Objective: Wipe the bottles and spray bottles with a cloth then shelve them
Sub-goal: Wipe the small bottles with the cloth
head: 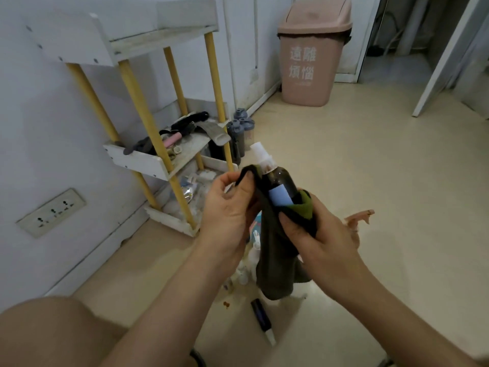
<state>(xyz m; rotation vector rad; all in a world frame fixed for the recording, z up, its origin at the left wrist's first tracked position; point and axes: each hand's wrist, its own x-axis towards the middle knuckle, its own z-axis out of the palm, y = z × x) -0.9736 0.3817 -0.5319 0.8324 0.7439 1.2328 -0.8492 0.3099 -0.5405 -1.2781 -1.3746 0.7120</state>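
Between the hands: a dark spray bottle [281,184] with a white nozzle and a blue label, held up in mid-frame over the floor.
Bottle axis: long axis tilted – nozzle toward 11 o'clock, base toward 5 o'clock, sunk in the cloth [275,255].
Right hand [321,235]: at 5 o'clock from the bottle, fingers curled around its lower body through the cloth; it carries the weight.
Left hand [229,205]: at 9 o'clock from the bottle, thumb and fingers pinched narrowly on the cloth's upper edge, just beside the bottle's neck; not on the glass itself.
Cloth: dark olive, wrapped about the bottle's base, its tail hanging down toward 6 o'clock.
Step in hand: wiping this bottle, by my reading – the left hand is placed to draw the cloth along the long axis, from neck to base.
Shelf [158,165]: at 10 o'clock from the bottle, well apart; white boards on yellow posts, the middle tier cluttered.
Nearer hand for shelving: the left, judging by its side.
Still on the floor: a dark bottle [262,320] at 6 o'clock and small white ones [244,271] behind the cloth, seemingly unwiped.
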